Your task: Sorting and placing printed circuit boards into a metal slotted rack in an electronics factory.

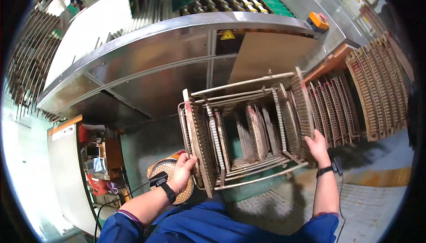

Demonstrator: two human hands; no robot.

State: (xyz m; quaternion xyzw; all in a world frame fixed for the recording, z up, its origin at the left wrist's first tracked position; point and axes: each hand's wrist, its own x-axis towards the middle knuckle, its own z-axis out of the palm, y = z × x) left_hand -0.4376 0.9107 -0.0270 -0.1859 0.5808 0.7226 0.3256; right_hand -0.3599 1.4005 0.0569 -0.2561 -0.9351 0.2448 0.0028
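Observation:
A metal slotted rack (198, 143), with toothed side panels joined by long rods, stands tilted in front of me. My left hand (181, 173) is closed on the edge of its left panel, low down. My right hand (317, 147) grips the outer edge of the right panel; some of its fingers are hidden behind that edge. Inside the rack frame several toothed inner slats (255, 132) are visible. Both wrists carry dark straps with small devices and cables.
A long steel machine (146, 52) with rollers (222, 1) spans the far side. More slotted racks (377, 92) stand at right. An orange box with a red button (318, 21) sits on the machine's corner. At left is a cluttered shelf cabinet (66, 167); a round patterned stool (160, 168) is beside my left hand.

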